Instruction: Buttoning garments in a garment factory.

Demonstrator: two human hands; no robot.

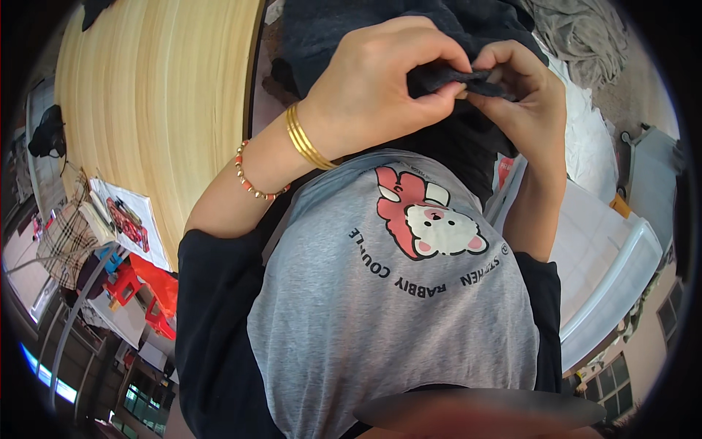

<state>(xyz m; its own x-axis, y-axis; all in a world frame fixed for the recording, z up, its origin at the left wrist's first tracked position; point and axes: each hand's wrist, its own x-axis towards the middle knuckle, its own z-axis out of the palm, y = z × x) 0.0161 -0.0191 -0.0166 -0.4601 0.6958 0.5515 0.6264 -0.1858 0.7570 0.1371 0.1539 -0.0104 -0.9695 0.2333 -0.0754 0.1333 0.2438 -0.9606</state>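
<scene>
A dark, nearly black cloth [314,44] lies across my lap at the top of the view, partly behind my hands. My left hand [395,73], with gold bangles and a beaded bracelet at the wrist, pinches a folded edge of it between thumb and forefinger. Close beside it, my right hand [534,102] grips the same edge with curled fingers. The two sets of fingertips almost touch, and a short folded strip shows between them. Which part of the cloth this is, I cannot tell.
A pale wooden table [153,110] stands on my left, with a printed sheet [135,223] at its near corner. On my right are a translucent plastic bin [614,293], white sheeting [589,139] and a heap of grey cloth [581,36]. Red stools [126,285] stand at lower left.
</scene>
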